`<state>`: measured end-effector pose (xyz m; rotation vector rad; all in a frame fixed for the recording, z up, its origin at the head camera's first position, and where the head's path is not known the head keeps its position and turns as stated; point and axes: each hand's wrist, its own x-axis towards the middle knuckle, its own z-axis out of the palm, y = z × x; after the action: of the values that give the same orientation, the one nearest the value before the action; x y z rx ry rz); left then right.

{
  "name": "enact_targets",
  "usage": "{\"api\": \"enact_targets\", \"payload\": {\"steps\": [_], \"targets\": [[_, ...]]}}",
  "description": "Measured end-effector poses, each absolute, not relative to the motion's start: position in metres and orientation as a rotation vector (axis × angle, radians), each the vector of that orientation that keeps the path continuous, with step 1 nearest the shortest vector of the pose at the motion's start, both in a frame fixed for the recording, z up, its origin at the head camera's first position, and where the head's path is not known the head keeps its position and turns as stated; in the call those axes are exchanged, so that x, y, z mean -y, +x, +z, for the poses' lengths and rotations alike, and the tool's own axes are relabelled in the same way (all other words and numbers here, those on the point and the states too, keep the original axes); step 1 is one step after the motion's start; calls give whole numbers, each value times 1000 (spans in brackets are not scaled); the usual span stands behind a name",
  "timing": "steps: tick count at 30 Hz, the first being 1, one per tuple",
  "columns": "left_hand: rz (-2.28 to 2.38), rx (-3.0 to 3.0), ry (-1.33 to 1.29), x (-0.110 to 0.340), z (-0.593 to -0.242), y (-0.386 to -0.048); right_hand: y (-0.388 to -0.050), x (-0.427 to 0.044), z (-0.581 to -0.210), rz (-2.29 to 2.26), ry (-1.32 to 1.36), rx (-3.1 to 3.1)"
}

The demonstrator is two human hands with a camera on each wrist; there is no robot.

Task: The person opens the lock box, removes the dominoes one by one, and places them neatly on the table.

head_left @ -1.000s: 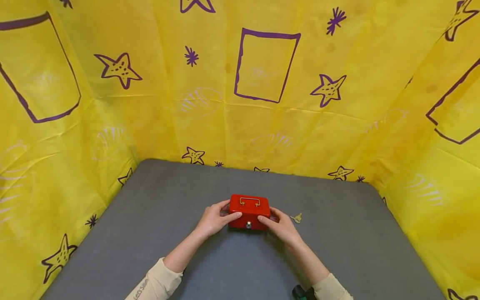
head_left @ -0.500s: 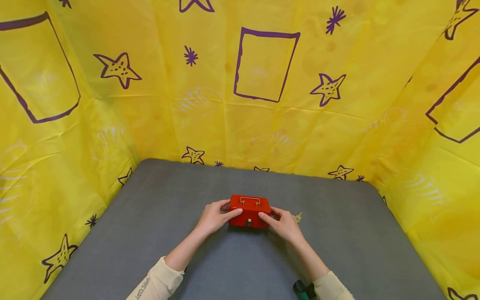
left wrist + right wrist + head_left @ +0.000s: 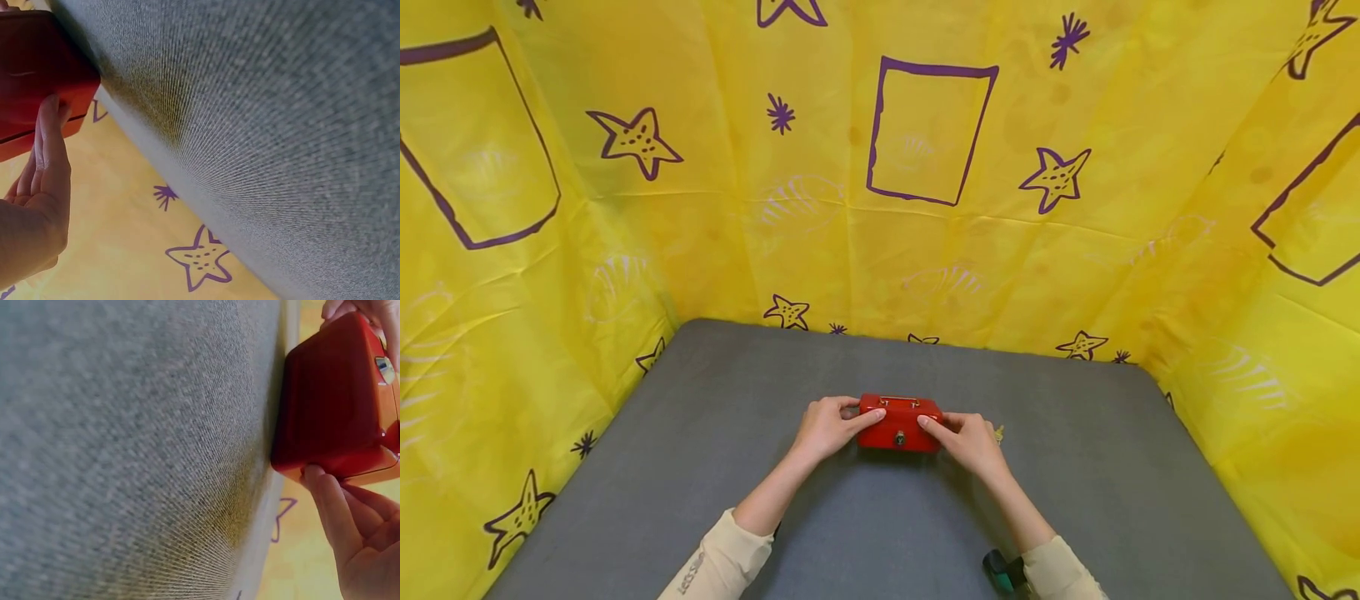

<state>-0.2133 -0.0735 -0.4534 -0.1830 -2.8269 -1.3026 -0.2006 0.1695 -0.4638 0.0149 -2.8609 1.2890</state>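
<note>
A red cash box [image 3: 883, 435] with a thin metal handle [image 3: 899, 398] and a round front lock [image 3: 900, 438] is held at mid-table, tilted back. My left hand [image 3: 826, 429] grips its left side, thumb on the front upper edge. On the right side my right hand [image 3: 973, 448] grips it likewise. In the left wrist view the left fingers lie along the side of the box [image 3: 44, 69]. The right wrist view shows the right hand [image 3: 369, 544] with fingers against the box's near end. A small brass key [image 3: 999, 433] lies beyond the right hand, partly hidden by it.
The grey table [image 3: 760, 375] has yellow cloth walls [image 3: 820, 250] with purple drawings around its back and sides. A dark green and black object [image 3: 1000, 571], partly cut off, is by the right cuff.
Both hands have tilted the cash box backward, so its front now faces up more and the handle looks flatter. The right hand has shifted slightly and covers more of the key.
</note>
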Motion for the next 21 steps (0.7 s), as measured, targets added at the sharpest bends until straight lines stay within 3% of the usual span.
{"api": "enact_targets", "payload": {"steps": [21], "targets": [[-1319,2884,-116,76,-454,-219,-207,-171,-463,1259,-110,2896]]}}
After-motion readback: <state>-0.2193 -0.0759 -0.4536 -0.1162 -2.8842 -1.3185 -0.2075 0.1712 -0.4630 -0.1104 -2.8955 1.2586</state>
